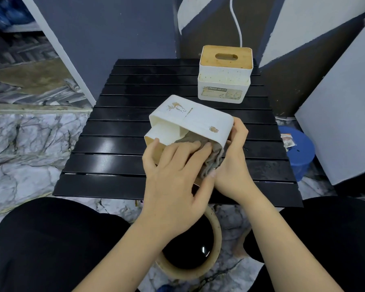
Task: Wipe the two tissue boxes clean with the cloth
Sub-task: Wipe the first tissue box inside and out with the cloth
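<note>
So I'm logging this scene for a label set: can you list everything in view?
tilted tissue box: one, white with brown stains, held over the table's near half
upright tissue box: one, white, wooden lid, far right of table
cloth: one, grey-brown, against the tilted box
table: one, black slats, centre
bucket: one, blue, right floor
basin: one, beige rim, dark inside, under the arms
cable: one, white, behind
left hand: presses the cloth
right hand: grips the box end

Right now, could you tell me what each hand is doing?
Left hand: presses the cloth against the tilted tissue box.
Right hand: holds that box.
</note>
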Tool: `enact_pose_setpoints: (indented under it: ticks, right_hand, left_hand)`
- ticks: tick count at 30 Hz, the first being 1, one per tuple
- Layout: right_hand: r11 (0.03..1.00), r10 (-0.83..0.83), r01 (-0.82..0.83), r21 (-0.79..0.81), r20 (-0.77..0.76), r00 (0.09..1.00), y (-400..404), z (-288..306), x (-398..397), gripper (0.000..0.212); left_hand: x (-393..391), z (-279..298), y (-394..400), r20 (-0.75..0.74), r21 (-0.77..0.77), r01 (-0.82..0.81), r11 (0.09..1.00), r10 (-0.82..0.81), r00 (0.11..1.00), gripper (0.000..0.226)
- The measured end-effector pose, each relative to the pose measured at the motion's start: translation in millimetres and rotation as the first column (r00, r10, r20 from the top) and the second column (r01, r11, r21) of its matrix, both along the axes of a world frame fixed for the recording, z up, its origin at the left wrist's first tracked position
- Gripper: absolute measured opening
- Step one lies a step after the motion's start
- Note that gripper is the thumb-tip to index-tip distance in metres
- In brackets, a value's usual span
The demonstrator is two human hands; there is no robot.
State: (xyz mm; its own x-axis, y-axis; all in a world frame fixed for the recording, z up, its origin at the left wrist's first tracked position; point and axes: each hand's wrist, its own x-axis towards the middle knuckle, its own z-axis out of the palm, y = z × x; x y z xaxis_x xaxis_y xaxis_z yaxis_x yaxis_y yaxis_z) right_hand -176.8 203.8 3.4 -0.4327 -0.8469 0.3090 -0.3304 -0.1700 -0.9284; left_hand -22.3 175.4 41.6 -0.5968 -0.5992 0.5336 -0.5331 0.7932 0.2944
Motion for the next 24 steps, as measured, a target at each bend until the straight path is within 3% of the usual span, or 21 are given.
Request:
enact_pose_setpoints:
  ticks: [4,7,9,11,14,20,24]
  right_hand:
    - [1.000,-0.014,0.014,0.025,0.022,1.000,2.0,0.3,2.1,0.098]
    - [0.986,0.053,-0.053,0.161,0.000,0.999,1.7,1.4,4.2,0.066]
    - [0.998,-0.022,0.022,0.051,0.002,1.000,1.5,1.7,2.9,0.080]
    - [0.999,-0.037,0.037,0.001,-0.018,0.999,2.2,3.4,4.2,0.088]
    - [0.999,-0.023,0.023,-0.022,0.008,1.000,1.6,2.9,3.9,0.077]
    - [1.000,-0.018,0.018,0.006,-0.023,1.000,0.0,3.3,4.5,0.087]
    - [0.999,-0.026,0.027,0.033,-0.037,0.999,3.3,2.0,5.1,0.093]
  left_hand:
    - [-0.5,3.1,3.7,0.144,-0.067,-0.058,0.996,0.067,0.987,0.068]
    - [-12.4,8.4,0.1,0.196,-0.032,-0.073,0.997,0.078,0.977,0.074]
    - [-20.4,10.8,-4.1,0.214,0.018,-0.053,0.998,0.048,0.976,0.075]
    - [-27.8,12.1,-8.8,0.202,0.069,-0.030,0.997,0.016,0.979,0.073]
    - [-35.5,11.8,-13.6,0.165,0.113,-0.019,0.993,0.000,0.986,0.069]
    - [-30.2,0.6,-15.3,0.008,0.220,0.049,0.974,-0.052,0.999,0.034]
    - [-22.0,-3.6,-8.1,-0.026,0.160,0.045,0.986,-0.041,0.999,0.034]
